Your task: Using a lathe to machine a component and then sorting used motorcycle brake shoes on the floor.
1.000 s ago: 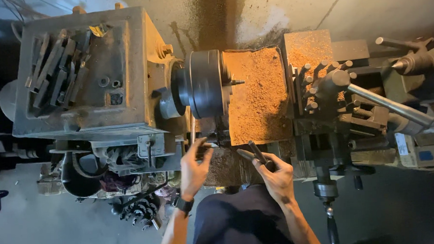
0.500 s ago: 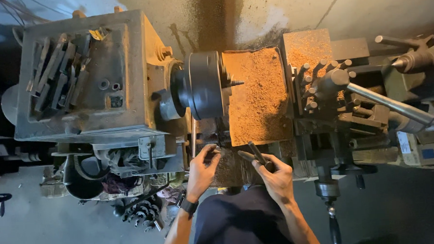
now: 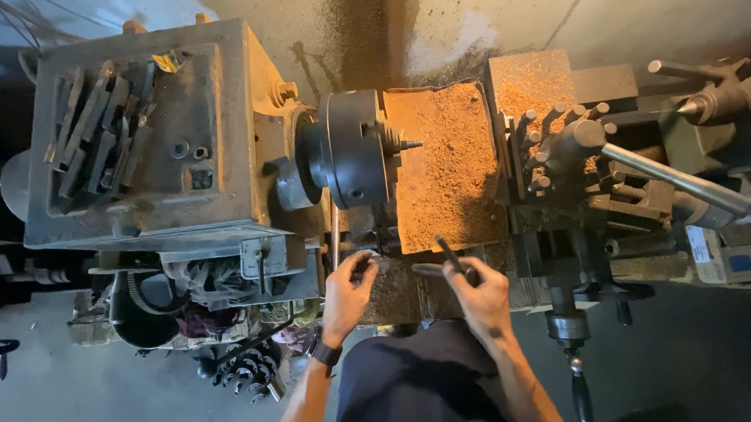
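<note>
Headstock (image 3: 148, 132): grey box at nine o'clock, flat tools lying on its top.
Left hand (image 3: 348, 293): fingers curled onto a small dark part at the lathe's front edge, at six o'clock; whether it grips cannot be told.
Chuck (image 3: 358, 148): dark round body at centre, a thin piece jutting toward three o'clock.
Shavings (image 3: 445, 166): orange-brown heap covering the bed.
Right hand (image 3: 481, 297): closed round a slim dark tool (image 3: 451, 254), tip toward twelve o'clock.
Tool post (image 3: 571, 148): at three o'clock, long handle, partly buried.
</note>
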